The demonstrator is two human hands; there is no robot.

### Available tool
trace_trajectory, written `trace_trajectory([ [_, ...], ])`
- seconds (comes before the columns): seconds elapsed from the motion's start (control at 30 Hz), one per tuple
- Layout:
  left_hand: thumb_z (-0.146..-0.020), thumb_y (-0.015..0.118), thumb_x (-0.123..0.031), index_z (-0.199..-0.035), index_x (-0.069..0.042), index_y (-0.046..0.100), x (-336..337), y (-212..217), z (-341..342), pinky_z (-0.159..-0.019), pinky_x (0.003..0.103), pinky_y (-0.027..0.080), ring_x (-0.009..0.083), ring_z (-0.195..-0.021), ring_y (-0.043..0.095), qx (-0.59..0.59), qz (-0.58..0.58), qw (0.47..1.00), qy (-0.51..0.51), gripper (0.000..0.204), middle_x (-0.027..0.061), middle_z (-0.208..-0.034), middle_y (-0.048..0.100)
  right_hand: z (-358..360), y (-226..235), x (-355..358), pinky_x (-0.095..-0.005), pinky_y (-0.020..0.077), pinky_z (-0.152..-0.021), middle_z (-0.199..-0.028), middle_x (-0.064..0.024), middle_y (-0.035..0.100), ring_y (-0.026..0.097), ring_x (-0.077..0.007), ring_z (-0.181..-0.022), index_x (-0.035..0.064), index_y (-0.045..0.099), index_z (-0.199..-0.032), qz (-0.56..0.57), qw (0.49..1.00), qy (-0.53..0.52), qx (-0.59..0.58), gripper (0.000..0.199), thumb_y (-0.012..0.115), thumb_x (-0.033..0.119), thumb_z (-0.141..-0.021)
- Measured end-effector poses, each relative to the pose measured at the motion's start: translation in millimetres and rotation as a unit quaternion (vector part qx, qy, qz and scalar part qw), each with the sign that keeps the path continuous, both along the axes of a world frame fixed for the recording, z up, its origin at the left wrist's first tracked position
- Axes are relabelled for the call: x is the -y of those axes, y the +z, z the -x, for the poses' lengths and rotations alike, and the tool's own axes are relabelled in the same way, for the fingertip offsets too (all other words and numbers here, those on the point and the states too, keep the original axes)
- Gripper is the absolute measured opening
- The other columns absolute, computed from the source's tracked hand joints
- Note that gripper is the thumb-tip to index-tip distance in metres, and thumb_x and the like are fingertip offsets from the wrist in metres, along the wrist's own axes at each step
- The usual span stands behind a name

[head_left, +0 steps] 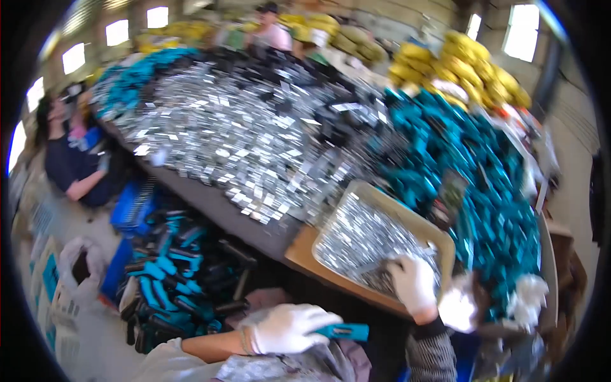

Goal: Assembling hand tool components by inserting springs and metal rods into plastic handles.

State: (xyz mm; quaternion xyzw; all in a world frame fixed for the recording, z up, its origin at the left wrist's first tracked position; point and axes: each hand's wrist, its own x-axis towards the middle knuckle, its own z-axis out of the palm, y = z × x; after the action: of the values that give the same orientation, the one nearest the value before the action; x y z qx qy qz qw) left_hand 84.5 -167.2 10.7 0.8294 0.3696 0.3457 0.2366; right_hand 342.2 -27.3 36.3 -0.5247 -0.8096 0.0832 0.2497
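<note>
My left hand (294, 328), in a white glove, is closed round one end of a teal plastic handle (347, 332) with a dark slot, low in front of me. The handle's free end points right. My right hand (414, 283), also gloved in white, reaches into a cream tray (449, 254). Its fingers are bent down onto small shiny metal pieces (369, 232) that fill the tray. Whether a piece is between those fingertips is too blurred to see.
Flat silvery pieces (223, 134) cover much of the table, with teal plastic parts (445, 146) heaped right. Lower left, teal-and-black handles (165, 286) lie piled beside a blue crate (132, 207). One person (76, 153) is at left, another (275, 35) behind the table. Yellow sacks (464, 63) are stacked behind.
</note>
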Motion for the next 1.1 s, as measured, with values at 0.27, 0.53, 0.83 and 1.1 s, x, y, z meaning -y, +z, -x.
trace_trajectory([
  [0.27, -0.087, 0.069, -0.027, -0.130, -0.011, 0.059, 4, -11, 7, -0.080, 0.037, 0.054, 0.0285, -0.094, 0.066, 0.032, 0.087, 0.996, 0.007, 0.047, 0.0084, -0.104, 0.066, 1, 19, 22, -0.0279, 0.0472, -0.061, -0.074, -0.0154, 0.069, 0.065, -0.0167, -0.070, -0.0048, 0.072, -0.084, 0.070, 0.981, -0.008, -0.181, 0.009, 0.065, -0.002, -0.079],
  [0.53, -0.073, 0.075, -0.023, -0.147, -0.007, 0.042, 3, 14, 5, -0.070, 0.043, 0.052, 0.0323, -0.079, 0.065, -0.095, -0.027, 0.994, 0.053, 0.083, 0.0139, -0.087, 0.064, 59, 28, 82, -0.0418, 0.0507, -0.066, -0.077, -0.0217, 0.064, 0.064, -0.0403, -0.074, -0.0014, 0.067, -0.082, 0.117, 0.959, 0.250, -0.059, 0.010, 0.069, 0.008, -0.082],
  [0.83, -0.072, 0.077, -0.031, -0.148, -0.014, 0.043, 7, -7, 8, -0.066, 0.042, 0.051, 0.0301, -0.075, 0.064, -0.117, -0.040, 0.991, 0.055, 0.085, 0.0112, -0.082, 0.062, 59, 16, 92, -0.0451, 0.0483, -0.053, -0.072, -0.0171, 0.062, 0.062, -0.0373, -0.060, 0.0045, 0.067, -0.093, 0.010, 0.945, 0.323, 0.047, 0.015, 0.064, 0.019, -0.089],
  [1.1, -0.075, 0.078, -0.030, -0.141, -0.013, 0.048, 6, -5, 2, -0.057, 0.039, 0.049, 0.0279, -0.065, 0.062, -0.108, -0.085, 0.989, 0.045, 0.074, 0.0116, -0.077, 0.062, 34, 0, 113, -0.0434, 0.0512, -0.063, -0.085, -0.0123, 0.061, 0.064, -0.0325, -0.076, 0.0055, 0.058, -0.120, 0.015, 0.954, 0.277, 0.116, 0.056, 0.077, 0.035, -0.077],
])
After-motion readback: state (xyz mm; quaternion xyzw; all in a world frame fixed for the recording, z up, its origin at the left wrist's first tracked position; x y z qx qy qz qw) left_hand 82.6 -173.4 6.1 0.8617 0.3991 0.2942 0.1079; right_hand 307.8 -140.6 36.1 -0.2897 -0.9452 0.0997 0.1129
